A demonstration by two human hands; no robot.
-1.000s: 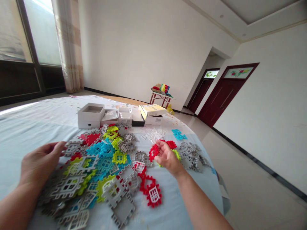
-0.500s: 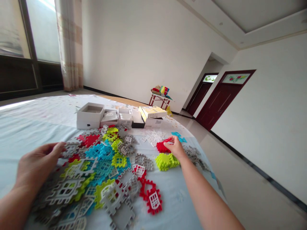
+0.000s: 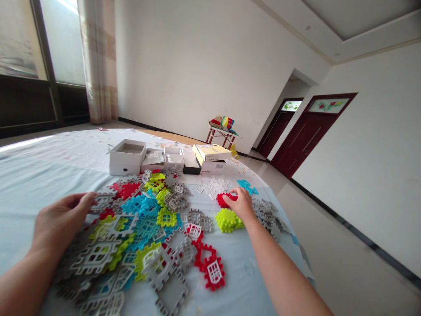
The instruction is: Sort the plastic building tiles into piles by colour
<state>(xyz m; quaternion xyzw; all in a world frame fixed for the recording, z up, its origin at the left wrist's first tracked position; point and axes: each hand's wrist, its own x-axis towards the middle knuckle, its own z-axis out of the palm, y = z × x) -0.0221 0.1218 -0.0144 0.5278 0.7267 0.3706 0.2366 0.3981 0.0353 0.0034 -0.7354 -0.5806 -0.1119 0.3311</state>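
My right hand is on the right side of the table, its thumb and fingers closed on a red toothed building block. That block lies level with other red pieces, partly hidden by the fingers. Just in front of it is a stack of lime-green toothed blocks. On the left, my left hand has thumb and forefinger pressed together at the edge of a grey window block. Whether anything is pinched there is hidden. A mixed heap of grey, blue, green and red blocks spreads beside it.
Small white lattice pieces, blue pieces and a grey pile surround my right hand. Behind the heap stand white open boxes and a yellow-topped box. The cloth-covered table curves away at right.
My right hand has lowered the tilted red block onto the red pieces. The left hand stays beside the grey block. The whole view has shifted slightly.
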